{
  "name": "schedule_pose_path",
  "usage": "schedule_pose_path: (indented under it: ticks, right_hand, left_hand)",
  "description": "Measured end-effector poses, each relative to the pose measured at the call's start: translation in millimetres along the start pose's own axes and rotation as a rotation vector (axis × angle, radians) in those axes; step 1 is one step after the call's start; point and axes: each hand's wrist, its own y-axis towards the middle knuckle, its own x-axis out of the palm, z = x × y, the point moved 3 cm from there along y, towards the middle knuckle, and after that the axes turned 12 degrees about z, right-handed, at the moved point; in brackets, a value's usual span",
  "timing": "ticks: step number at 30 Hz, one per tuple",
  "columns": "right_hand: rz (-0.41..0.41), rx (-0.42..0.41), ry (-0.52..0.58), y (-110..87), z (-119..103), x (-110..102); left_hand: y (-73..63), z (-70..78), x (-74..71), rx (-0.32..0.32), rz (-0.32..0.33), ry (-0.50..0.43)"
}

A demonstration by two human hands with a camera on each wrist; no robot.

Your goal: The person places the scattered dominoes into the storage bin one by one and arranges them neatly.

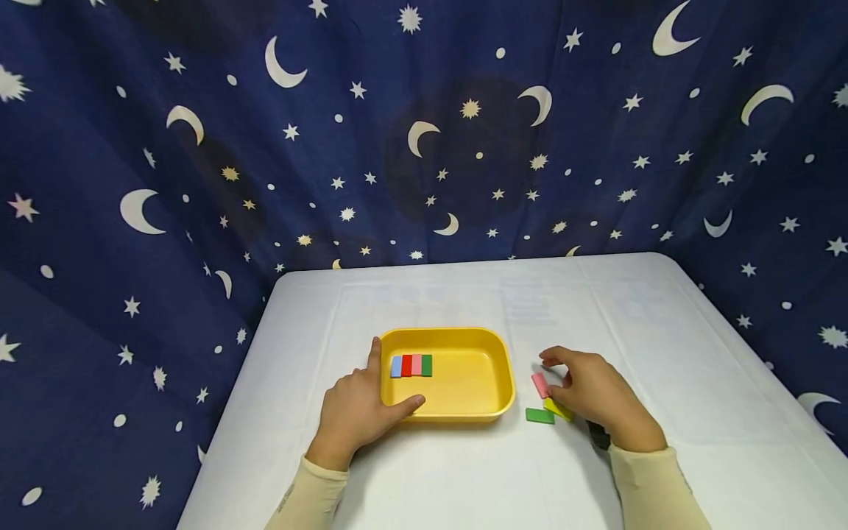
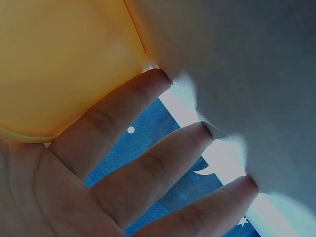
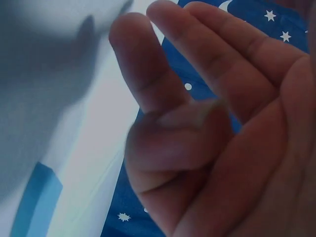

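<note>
A yellow tray (image 1: 464,417) lies on the table, with a row of small tiles against each other inside it: light blue (image 1: 396,366), red (image 1: 407,366), pink (image 1: 417,365) and green (image 1: 427,366). My left hand (image 1: 358,408) rests against the tray's left side, index finger along the rim and thumb over the front edge; its other fingers touch the table in the left wrist view. Over the loose tiles, my right hand (image 1: 592,390) hovers with bent fingers, and nothing shows between them. Beside it lie a pink tile (image 1: 539,384), a yellow tile (image 1: 559,409) and a green tile (image 1: 539,417).
A white cloth covers the table (image 1: 424,486). Behind and at both sides hangs a dark blue curtain (image 1: 371,140) with moons and stars. In the right wrist view a blue tile-like piece (image 3: 37,202) lies at the lower left. A black object (image 1: 598,436) shows under the right wrist.
</note>
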Motion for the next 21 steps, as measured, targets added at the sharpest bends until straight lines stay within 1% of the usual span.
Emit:
schedule_pose_path:
  ticks: [13,16,21]
  right_hand:
    - [-0.025,-0.005,-0.006,-3.2,-0.6,8.6]
    - [-0.015,-0.026,0.001,-3.2,-0.2,9.0]
    - [-0.018,-0.033,0.012,-3.0,0.8,10.5]
  left_hand:
    - [-1.7,-0.2,-1.4,0.003,-0.014,-0.009]
    - [-1.5,0.0,-2.1,0.005,-0.009,-0.013]
    - [-1.0,-0.4,-1.3,0.006,0.001,-0.014]
